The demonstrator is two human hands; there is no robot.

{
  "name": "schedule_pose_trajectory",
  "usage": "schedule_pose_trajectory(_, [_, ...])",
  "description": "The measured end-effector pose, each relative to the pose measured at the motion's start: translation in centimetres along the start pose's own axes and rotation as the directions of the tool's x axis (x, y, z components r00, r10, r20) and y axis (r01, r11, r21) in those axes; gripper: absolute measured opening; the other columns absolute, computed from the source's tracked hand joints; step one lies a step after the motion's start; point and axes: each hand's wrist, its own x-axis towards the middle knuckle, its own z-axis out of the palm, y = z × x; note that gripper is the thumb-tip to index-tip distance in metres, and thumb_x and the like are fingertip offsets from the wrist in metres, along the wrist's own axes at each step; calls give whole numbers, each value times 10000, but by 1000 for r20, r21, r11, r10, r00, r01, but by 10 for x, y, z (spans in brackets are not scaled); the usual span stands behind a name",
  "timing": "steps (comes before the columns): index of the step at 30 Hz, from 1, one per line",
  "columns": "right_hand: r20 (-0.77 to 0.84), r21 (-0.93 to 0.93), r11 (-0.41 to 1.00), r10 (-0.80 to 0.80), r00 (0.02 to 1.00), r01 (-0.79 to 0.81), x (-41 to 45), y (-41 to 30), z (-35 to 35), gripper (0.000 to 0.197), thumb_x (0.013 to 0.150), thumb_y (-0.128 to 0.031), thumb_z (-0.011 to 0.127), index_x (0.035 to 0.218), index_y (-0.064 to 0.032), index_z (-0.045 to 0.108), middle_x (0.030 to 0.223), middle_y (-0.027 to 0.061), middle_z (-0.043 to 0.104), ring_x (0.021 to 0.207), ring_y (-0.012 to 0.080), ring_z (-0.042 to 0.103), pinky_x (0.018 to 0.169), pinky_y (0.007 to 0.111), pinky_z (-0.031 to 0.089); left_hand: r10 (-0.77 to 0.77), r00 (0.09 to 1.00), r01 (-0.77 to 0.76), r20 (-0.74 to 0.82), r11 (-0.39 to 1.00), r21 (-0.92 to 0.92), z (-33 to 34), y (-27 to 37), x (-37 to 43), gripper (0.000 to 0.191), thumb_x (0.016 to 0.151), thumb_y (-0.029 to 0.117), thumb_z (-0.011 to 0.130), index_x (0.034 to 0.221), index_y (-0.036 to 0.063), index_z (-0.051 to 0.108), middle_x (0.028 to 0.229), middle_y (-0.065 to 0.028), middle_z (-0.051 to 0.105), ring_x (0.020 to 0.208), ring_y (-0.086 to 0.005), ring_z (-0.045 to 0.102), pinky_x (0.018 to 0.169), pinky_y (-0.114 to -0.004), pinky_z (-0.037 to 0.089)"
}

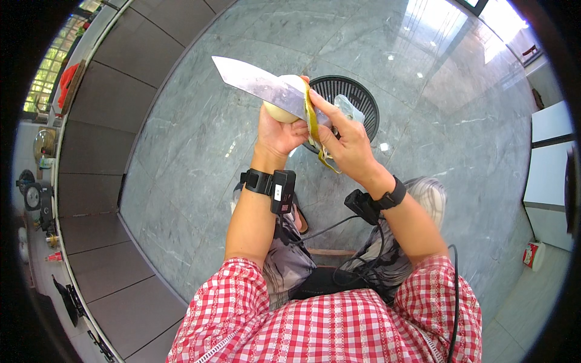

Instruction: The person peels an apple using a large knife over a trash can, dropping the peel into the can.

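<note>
My left hand cups a pale, peeled round fruit from below. Across it lies the broad blade of a kitchen knife, its tip pointing up and left. My right hand grips the knife near its heel; the handle is mostly hidden by the fingers. A strip of yellow-green peel runs over the blade beside my right fingers, and its curled end hangs below that hand. Both hands are above the near left part of a black slatted plastic basket, which holds a clear plastic bag.
Grey marble-look tiles cover the floor. Along the left runs a counter with dark tiled sides, bearing a gas stove. A white cabinet and a white-and-red container stand at right. Black cables trail from the wrist devices.
</note>
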Motion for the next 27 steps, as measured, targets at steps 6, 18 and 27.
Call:
schedule_pose_trajectory(6, [3, 31, 999, 10, 1000, -10, 0, 1, -2, 510, 911, -103, 621, 1405, -176, 518, 713, 65, 604, 609, 138, 569, 581, 288, 464, -11, 1000, 11, 1, 1000, 17, 2, 0, -1, 469, 964, 423, 389, 1198, 65, 582, 902, -69, 677, 454, -116, 420, 378, -206, 323])
schedule_pose_trajectory(18, [102, 156, 986, 39, 994, -55, 0, -5, -7, 479, 939, -99, 591, 1407, -140, 496, 914, 78, 662, 785, 128, 616, 727, 272, 495, -74, 992, 74, 103, 997, 1, 0, 7, -4, 474, 966, 412, 399, 1185, 28, 569, 872, -126, 674, 421, -125, 414, 360, -215, 329])
schedule_pose_trajectory(27, [88, 166, 985, 25, 996, -39, 1, -5, -8, 464, 946, -100, 589, 1400, -140, 505, 1009, 84, 672, 819, 126, 610, 750, 278, 498, -93, 986, 97, 135, 995, -26, 1, 6, -3, 482, 973, 410, 396, 1210, 25, 561, 912, -140, 681, 440, -144, 465, 366, -222, 351])
